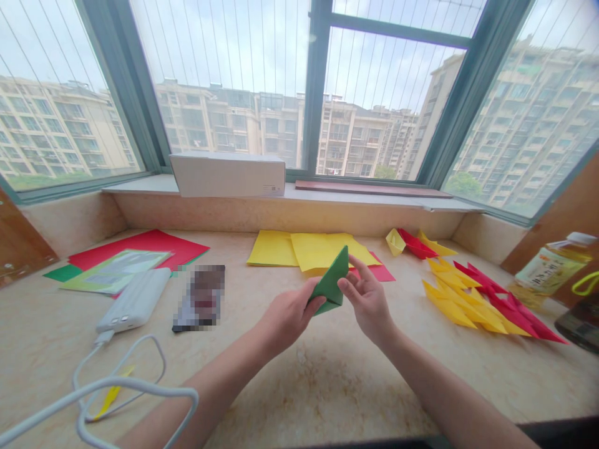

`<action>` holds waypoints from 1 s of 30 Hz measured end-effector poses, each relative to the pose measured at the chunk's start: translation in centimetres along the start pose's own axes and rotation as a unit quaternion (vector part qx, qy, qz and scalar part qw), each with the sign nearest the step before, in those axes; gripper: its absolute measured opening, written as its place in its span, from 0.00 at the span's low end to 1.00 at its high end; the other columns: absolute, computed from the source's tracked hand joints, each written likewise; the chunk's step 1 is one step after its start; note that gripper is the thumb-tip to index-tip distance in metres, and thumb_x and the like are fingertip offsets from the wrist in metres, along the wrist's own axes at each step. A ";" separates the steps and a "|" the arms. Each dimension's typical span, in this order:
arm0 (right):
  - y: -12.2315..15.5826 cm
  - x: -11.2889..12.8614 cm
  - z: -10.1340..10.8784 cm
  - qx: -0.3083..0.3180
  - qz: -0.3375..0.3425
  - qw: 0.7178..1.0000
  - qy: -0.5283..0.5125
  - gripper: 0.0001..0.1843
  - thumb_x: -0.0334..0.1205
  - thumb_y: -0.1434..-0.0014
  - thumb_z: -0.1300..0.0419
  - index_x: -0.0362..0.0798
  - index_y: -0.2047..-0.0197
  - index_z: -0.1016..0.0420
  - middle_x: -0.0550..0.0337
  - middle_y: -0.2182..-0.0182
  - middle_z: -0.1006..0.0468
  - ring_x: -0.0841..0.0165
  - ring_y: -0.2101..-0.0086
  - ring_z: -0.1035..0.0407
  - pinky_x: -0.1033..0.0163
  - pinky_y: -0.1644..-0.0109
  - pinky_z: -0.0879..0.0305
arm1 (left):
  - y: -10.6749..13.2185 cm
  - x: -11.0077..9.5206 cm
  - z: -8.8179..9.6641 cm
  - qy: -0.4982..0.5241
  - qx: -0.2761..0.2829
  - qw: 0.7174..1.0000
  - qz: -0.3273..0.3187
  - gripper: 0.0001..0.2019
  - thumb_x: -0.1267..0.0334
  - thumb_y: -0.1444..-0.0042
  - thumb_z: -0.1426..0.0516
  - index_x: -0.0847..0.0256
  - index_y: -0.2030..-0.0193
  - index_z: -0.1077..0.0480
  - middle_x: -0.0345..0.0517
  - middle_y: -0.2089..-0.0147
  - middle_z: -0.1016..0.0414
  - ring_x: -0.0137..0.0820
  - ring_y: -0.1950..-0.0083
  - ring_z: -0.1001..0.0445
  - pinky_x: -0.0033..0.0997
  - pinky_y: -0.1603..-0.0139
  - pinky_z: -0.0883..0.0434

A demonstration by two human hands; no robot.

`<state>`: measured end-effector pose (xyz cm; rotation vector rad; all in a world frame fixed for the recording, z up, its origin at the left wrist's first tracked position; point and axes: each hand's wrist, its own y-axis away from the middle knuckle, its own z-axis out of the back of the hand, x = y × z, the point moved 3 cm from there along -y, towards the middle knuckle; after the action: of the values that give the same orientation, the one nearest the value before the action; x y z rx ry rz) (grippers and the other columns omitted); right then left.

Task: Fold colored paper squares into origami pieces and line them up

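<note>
A piece of folded green paper point(333, 279) is held up above the counter, between my two hands. My left hand point(296, 313) grips its lower left part, with the thumb on the near face. On the other side, my right hand point(367, 298) pinches the right edge between thumb and fingers. The paper has a pointed top and a dark fold opening near its lower edge. Behind it lie yellow paper sheets point(271, 248), and part of a red sheet point(384, 272) shows beside them.
Folded yellow paper pieces point(461, 299) and red ones point(519, 308) lie on the right, near a bottle point(552, 265). On the left are red sheets point(135, 249), a white power bank point(135, 299) with a looping cable point(140, 383), and a phone-like item point(200, 298). A white box point(227, 176) stands on the sill.
</note>
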<state>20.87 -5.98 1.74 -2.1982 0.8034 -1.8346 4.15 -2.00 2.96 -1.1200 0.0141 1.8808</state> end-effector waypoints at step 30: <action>-0.8 1.3 1.3 -0.015 0.010 0.999 -0.035 0.11 0.46 0.43 0.32 0.53 0.63 0.29 0.63 0.64 0.26 0.71 0.68 0.31 0.62 0.60 0.31 | -0.1 0.1 0.3 0.106 0.002 0.989 0.104 0.14 0.53 0.33 0.50 0.62 0.55 0.34 0.40 0.71 0.29 0.27 0.77 0.27 0.23 0.80 0.31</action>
<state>22.45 -6.27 2.90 -2.2491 0.8417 -1.7379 3.99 -1.76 3.02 -1.3555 0.2646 1.9318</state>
